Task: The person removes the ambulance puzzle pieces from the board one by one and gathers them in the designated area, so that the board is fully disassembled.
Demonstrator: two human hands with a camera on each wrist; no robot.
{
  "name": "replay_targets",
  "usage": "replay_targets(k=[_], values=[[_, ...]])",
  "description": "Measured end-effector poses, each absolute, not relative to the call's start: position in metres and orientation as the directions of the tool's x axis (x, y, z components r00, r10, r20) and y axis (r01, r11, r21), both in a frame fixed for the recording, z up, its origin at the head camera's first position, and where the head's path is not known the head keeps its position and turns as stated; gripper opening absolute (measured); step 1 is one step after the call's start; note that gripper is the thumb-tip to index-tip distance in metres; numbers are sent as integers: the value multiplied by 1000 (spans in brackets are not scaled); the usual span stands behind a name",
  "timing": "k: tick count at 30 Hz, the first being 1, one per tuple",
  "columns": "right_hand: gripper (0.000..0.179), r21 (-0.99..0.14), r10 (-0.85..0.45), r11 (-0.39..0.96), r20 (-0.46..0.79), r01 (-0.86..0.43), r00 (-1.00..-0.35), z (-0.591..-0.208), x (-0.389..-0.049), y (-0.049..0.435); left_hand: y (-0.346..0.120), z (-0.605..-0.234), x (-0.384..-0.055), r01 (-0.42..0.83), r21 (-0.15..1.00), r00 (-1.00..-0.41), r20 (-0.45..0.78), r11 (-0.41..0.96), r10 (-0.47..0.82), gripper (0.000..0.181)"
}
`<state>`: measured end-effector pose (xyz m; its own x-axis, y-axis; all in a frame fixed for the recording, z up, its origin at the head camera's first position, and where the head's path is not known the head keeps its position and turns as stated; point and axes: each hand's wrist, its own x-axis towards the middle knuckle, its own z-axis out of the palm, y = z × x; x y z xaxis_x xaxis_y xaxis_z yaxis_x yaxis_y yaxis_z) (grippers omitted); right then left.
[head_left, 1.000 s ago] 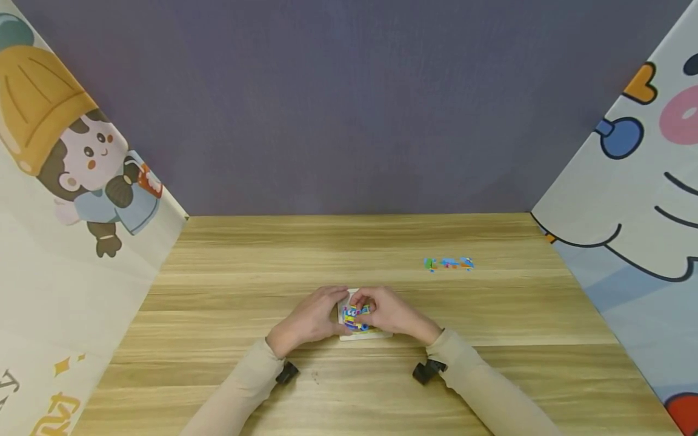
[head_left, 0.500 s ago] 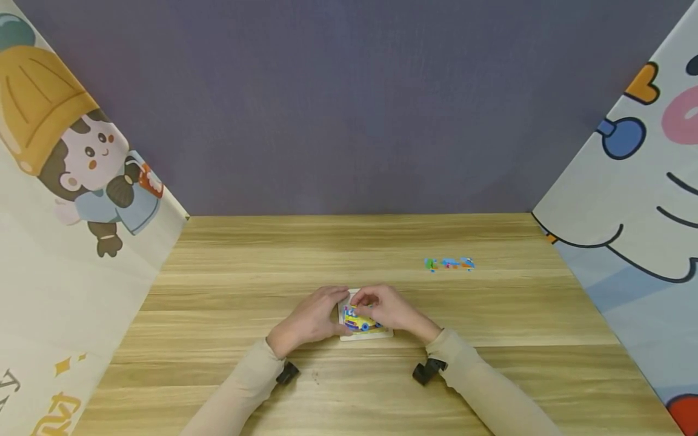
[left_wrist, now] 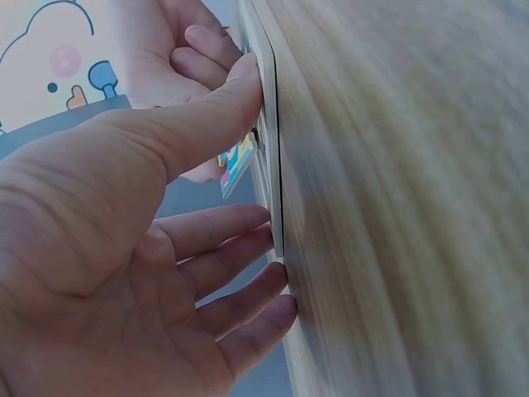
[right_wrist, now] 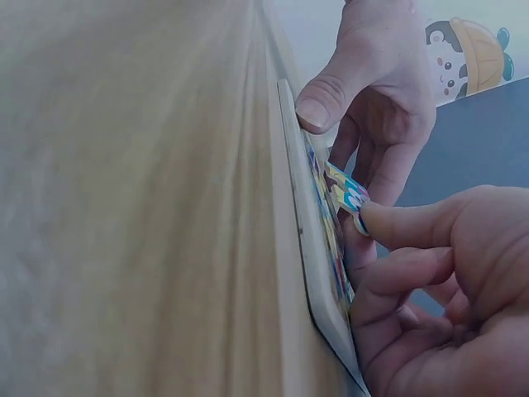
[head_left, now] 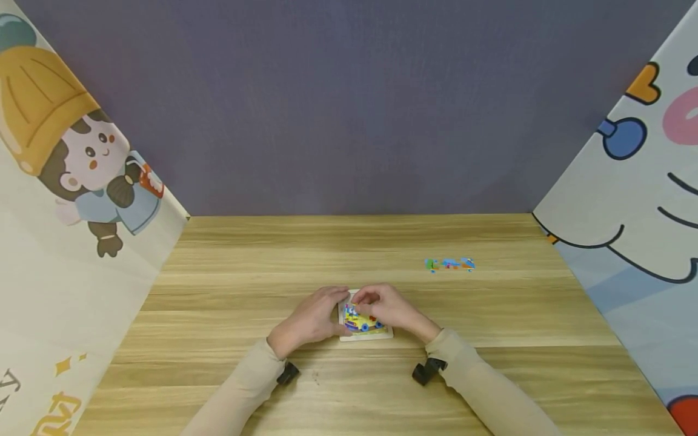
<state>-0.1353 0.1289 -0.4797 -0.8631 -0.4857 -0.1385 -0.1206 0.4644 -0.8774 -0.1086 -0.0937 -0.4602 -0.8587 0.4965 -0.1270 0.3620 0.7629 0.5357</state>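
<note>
A small puzzle board [head_left: 366, 338] with a pale frame and a yellow car picture lies on the wooden table between the hands. The left hand [head_left: 313, 315] spans its left side: in the left wrist view the thumb rests on the frame and nearly straight fingers touch the edge and tabletop. Over the board, the right hand [head_left: 389, 307] pinches a colourful puzzle piece [right_wrist: 347, 194] between thumb and fingers. That piece stands tilted above the picture in the right wrist view. The right fingers hide the picture's upper right part.
Several loose blue, green and orange puzzle pieces [head_left: 449, 264] lie in a row farther back on the right of the table [head_left: 262, 254]. A dark upright panel [head_left: 349, 121] borders the back, with cartoon-printed walls at both sides.
The right fingers have shifted slightly and the pinched piece has turned, uncovering more of the yellow car and its blue wheels. The left hand and board have stayed in place.
</note>
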Motion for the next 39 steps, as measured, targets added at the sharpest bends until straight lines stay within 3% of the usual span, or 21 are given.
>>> replay_targets(k=[39], values=[[22,-891,-443,440,-113,-106,-889,-481,-149,164,-96,-462,-109,361,548,-854,-132,755,504,83]])
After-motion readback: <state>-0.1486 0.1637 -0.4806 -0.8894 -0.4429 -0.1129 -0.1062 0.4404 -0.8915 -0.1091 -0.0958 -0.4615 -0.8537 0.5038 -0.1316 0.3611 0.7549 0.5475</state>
